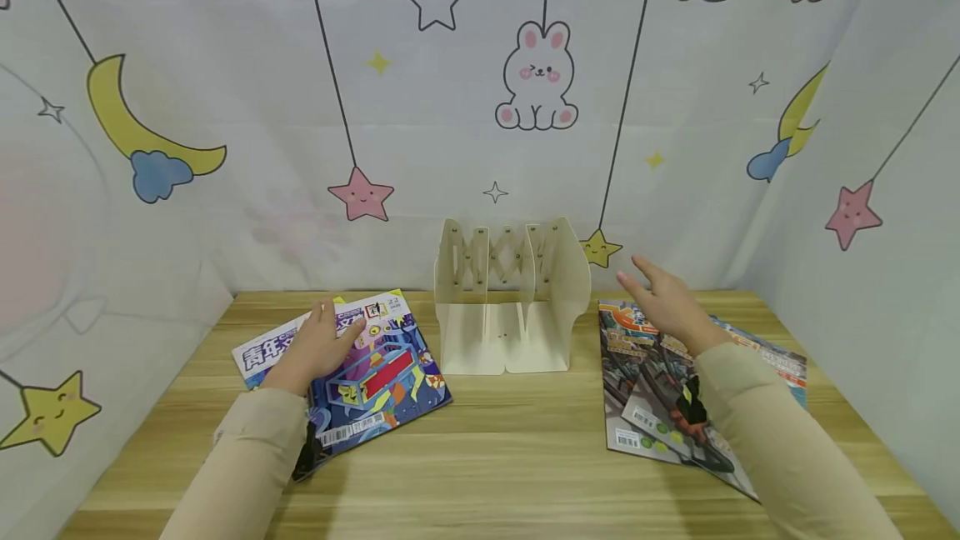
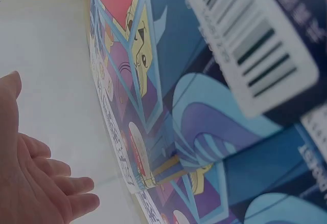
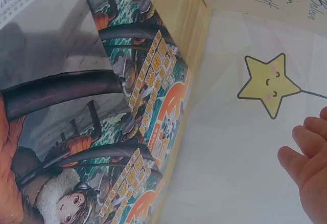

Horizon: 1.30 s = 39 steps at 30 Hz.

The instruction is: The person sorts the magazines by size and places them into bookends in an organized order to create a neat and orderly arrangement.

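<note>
Left hand (image 1: 318, 342) and right hand (image 1: 671, 307) hold nothing, fingers relaxed, seemingly above blue magazines (image 1: 390, 382) and grey magazines (image 1: 626, 386), near side edges of the desk (image 1: 510, 457); the rack (image 1: 468, 348) stands between, perhaps for equal reach.

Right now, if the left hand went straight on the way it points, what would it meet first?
Probably the white backdrop, with the left hand passing over the magazines beneath it; its height above them is hard to judge.

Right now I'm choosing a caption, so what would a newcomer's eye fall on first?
Likely the cream rack, standing at the back of the table. Then the bright blue magazines under the left hand, and the cartoon rabbit on the cloth above the rack.
</note>
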Tool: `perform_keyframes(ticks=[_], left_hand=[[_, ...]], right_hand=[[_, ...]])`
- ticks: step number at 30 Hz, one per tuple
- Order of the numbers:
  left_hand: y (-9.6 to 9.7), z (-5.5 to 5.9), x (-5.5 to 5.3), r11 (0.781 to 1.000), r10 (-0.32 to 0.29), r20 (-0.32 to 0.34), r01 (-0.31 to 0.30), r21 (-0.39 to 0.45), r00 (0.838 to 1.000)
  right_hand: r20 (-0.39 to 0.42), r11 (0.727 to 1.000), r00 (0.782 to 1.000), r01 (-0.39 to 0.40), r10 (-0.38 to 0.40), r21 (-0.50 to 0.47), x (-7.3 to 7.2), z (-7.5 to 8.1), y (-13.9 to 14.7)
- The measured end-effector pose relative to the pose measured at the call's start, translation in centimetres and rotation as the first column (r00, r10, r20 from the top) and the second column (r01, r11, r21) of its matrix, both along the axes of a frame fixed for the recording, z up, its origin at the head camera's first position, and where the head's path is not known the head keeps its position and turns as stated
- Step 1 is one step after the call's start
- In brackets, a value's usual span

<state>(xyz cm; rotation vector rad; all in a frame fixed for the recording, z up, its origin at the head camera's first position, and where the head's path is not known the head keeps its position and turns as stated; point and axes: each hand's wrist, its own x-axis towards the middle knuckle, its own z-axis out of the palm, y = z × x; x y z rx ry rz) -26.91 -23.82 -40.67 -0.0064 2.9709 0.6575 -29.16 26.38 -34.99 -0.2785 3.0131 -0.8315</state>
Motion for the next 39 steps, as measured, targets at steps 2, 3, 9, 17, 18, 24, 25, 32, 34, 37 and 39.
perform_keyframes(ticks=[2, 3, 9, 17, 18, 24, 25, 32, 34, 37, 39], left_hand=[[0.0, 0.0, 0.1, 1.000, 0.004, 0.010, -0.004, 0.006, 1.000], [0.0, 0.0, 0.1, 1.000, 0.008, 0.017, -0.008, 0.006, 1.000], [0.0, 0.2, 0.4, 0.998, 0.058, 0.085, -0.058, -0.006, 0.995], [-0.3, 0.2, 0.8, 0.995, 0.096, 0.157, -0.095, -0.015, 0.983], [-0.3, 0.2, 0.8, 0.995, 0.099, 0.158, -0.098, -0.012, 0.982], [-0.4, 0.1, 0.8, 0.989, 0.143, 0.196, -0.146, 0.002, 0.970], [-0.4, 0.2, 0.8, 0.988, 0.153, 0.204, -0.156, -0.001, 0.967], [-0.3, 0.3, 0.9, 0.984, 0.177, 0.176, -0.178, -0.009, 0.968], [-0.3, 0.2, 0.9, 0.985, 0.171, 0.157, -0.171, -0.009, 0.973], [-0.3, 0.1, 0.9, 0.986, 0.166, 0.147, -0.168, -0.002, 0.975], [-0.3, 0.0, 0.9, 0.986, 0.164, 0.145, -0.167, 0.002, 0.976]], right_hand=[[-0.001, 1.000, 1.000, 0.003, -0.003, -0.015, 0.0, 0.1, 0.0], [-0.002, 1.000, 1.000, 0.003, -0.003, -0.022, 0.1, 0.1, -0.1], [-0.027, 0.998, 1.000, -0.007, 0.005, -0.068, 0.1, 0.3, -0.3], [-0.049, 0.994, 0.999, -0.011, 0.005, -0.113, 0.3, 0.6, -0.9], [-0.052, 0.993, 0.999, -0.012, 0.006, -0.119, 0.3, 0.7, -1.0], [-0.068, 0.991, 0.998, -0.012, 0.003, -0.132, 0.3, 0.7, -1.6], [-0.071, 0.991, 0.997, -0.013, 0.004, -0.132, 0.3, 0.8, -1.7], [-0.071, 0.987, 0.997, -0.031, 0.020, -0.158, 0.4, 1.0, -2.4], [-0.072, 0.986, 0.997, -0.032, 0.020, -0.161, 0.5, 1.0, -2.6], [-0.070, 0.985, 0.997, -0.035, 0.024, -0.169, 0.5, 1.1, -3.0], [-0.066, 0.982, 0.997, -0.048, 0.036, -0.183, 0.5, 1.1, -3.2]])
